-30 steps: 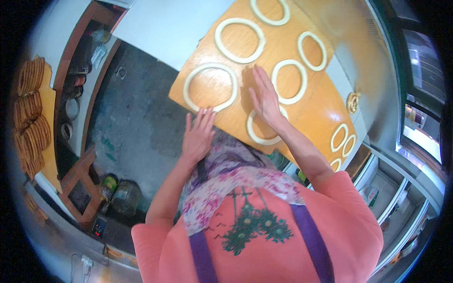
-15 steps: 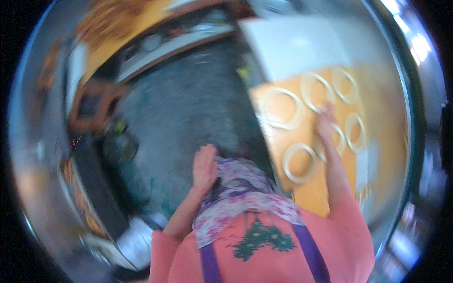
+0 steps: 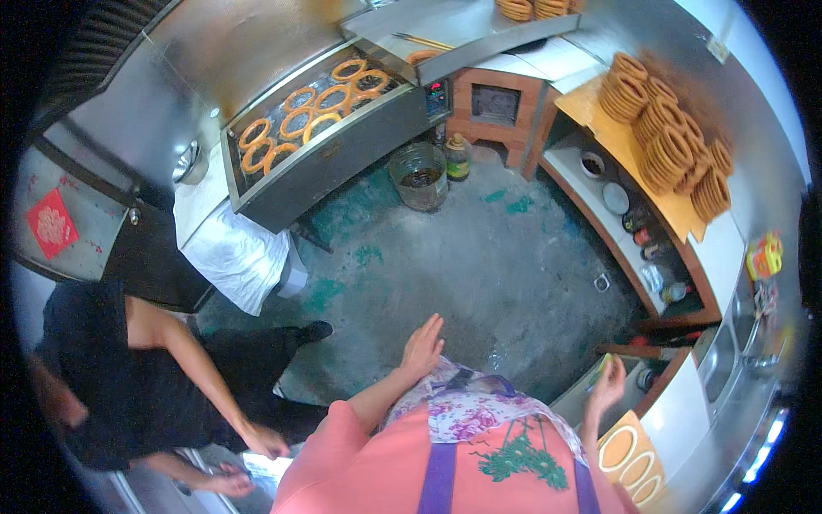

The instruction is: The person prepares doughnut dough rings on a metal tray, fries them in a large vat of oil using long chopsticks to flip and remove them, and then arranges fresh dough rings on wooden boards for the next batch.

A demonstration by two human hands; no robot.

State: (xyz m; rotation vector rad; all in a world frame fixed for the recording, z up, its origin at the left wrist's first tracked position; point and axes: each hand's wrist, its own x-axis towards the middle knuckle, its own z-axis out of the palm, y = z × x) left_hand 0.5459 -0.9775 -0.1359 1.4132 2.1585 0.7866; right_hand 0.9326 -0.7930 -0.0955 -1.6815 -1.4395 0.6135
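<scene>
My left hand point(image 3: 423, 348) hangs in front of my flowered apron point(image 3: 467, 420), above the floor. Its fingers are stretched out and hold nothing. Off to the right, my right hand point(image 3: 606, 387) is raised beside the counter, fingers loosely apart, with nothing visible in it. Pale dough rings point(image 3: 602, 456) lie on a wooden board point(image 3: 632, 420) close to that forearm, partly cut off by my sleeve. Across the room, several browned rings point(image 3: 310, 129) float in the dark oil of a long fryer point(image 3: 330, 164).
At the left a person in black point(image 3: 111, 377) stands close, hands low near something white. Stacks of fried rings point(image 3: 666, 161) cover a board on the right-hand counter, above open shelves point(image 3: 638, 248). A glass-like bucket point(image 3: 419, 184) and a bottle point(image 3: 457, 158) stand on the floor.
My view has swung left from the dough board to the fryer and the person. My right hand has come away from over the dough rings. My left hand stays outstretched by the apron.
</scene>
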